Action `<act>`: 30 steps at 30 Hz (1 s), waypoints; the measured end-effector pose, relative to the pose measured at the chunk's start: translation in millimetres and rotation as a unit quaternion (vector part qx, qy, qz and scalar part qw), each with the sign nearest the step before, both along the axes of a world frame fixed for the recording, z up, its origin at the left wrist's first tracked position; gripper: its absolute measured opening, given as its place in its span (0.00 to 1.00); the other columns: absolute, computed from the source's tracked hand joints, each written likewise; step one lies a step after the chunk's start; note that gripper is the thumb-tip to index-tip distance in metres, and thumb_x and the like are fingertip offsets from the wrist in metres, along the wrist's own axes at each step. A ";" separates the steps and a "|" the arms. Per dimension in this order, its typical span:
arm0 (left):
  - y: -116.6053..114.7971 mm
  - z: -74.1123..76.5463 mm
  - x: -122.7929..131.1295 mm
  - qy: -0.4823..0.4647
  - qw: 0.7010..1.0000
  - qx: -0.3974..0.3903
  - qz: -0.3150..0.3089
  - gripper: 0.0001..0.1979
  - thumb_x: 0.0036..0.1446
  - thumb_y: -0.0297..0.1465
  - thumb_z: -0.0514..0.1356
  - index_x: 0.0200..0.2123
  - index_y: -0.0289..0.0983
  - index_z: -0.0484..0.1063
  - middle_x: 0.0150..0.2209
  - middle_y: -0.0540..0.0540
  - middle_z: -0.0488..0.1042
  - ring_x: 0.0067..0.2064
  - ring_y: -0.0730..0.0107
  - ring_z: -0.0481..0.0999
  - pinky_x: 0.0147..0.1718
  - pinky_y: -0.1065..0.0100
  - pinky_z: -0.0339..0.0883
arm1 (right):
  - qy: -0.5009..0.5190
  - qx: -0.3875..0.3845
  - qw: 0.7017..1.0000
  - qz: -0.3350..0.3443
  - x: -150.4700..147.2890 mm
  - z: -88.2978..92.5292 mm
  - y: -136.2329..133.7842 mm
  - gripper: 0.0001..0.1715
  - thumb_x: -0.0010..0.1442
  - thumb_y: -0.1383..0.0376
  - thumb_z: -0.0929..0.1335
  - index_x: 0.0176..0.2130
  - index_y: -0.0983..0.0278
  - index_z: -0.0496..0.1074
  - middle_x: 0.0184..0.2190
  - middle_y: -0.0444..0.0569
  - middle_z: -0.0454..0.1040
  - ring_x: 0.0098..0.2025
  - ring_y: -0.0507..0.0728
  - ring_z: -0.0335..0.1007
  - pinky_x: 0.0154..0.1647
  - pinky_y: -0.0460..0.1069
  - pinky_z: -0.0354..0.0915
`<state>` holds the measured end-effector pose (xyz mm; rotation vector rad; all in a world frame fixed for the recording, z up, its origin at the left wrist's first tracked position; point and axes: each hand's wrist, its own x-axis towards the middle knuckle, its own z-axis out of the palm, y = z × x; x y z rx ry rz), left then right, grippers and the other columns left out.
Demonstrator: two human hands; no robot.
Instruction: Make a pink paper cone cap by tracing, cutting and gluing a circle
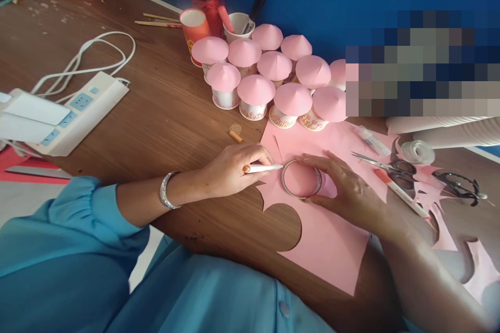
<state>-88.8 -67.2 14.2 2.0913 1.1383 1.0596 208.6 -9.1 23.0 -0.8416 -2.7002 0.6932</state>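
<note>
My left hand point(248, 164) is closed round a white pen point(260, 168) with an orange-brown end. The pen's tip meets the left edge of a round ring point(284, 183), which looks like a tape roll. My right hand point(339, 187) grips that ring from the right, thumb and fingers on its rim, pressing it flat on a pink paper sheet point(332, 250). The sheet has a large rounded cut-out along its near edge, and pink shows through the ring. Beyond my hands stand several small printed paper cups, each topped by a pink paper cone point(255, 89).
Scissors point(402, 169), an orange-and-white pen point(402, 193), a glue bottle point(372, 140), a clear tape roll point(417, 152) and pink scraps point(482, 270) lie rightward. A white power strip point(84, 109) is at left. A white cup point(236, 23) holds a black-handled tool.
</note>
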 end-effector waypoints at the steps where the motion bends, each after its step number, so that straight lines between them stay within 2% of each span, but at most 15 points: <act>1: 0.0 -0.1 -0.2 0.000 1.000 0.001 -0.002 0.04 0.67 0.25 0.63 0.37 0.37 0.71 0.35 0.48 0.81 0.35 0.71 0.79 0.34 0.69 0.70 | 0.000 0.002 1.000 0.000 -0.1 0.2 -0.2 0.39 0.67 0.58 0.74 0.69 0.52 0.57 0.64 0.51 0.74 0.66 0.66 0.71 0.77 0.71 0.54; 8: -2.5 1.6 -1.8 0.014 1.000 -0.001 -0.009 0.05 0.66 0.26 0.64 0.37 0.37 0.71 0.35 0.48 0.81 0.35 0.71 0.79 0.36 0.69 0.70 | -0.008 0.012 1.000 0.001 -3.4 3.8 -0.7 0.36 0.68 0.58 0.73 0.68 0.52 0.58 0.62 0.52 0.75 0.64 0.65 0.74 0.75 0.71 0.56; 15: -8.7 1.0 -2.0 0.015 1.000 0.011 -0.014 0.05 0.67 0.25 0.64 0.36 0.37 0.71 0.35 0.47 0.82 0.35 0.72 0.79 0.36 0.69 0.72 | -0.023 -0.004 1.000 -0.006 -3.4 4.3 0.5 0.37 0.66 0.59 0.74 0.68 0.53 0.59 0.65 0.51 0.73 0.67 0.66 0.70 0.75 0.71 0.56; 22: -17.3 2.3 -2.3 0.020 0.999 0.022 -0.024 0.04 0.65 0.23 0.64 0.40 0.37 0.72 0.37 0.46 0.83 0.36 0.70 0.82 0.37 0.69 0.75 | -0.007 -0.001 1.000 -0.005 -3.7 5.8 0.1 0.37 0.67 0.59 0.73 0.68 0.52 0.58 0.64 0.51 0.75 0.65 0.66 0.73 0.73 0.71 0.59; 30: -21.2 7.1 1.0 0.036 0.997 0.061 -0.022 0.06 0.64 0.21 0.65 0.41 0.36 0.72 0.36 0.45 0.82 0.37 0.70 0.83 0.38 0.70 0.77 | 0.005 -0.032 0.999 0.006 0.9 -0.5 2.6 0.41 0.66 0.59 0.74 0.70 0.51 0.55 0.65 0.52 0.73 0.68 0.66 0.69 0.75 0.73 0.52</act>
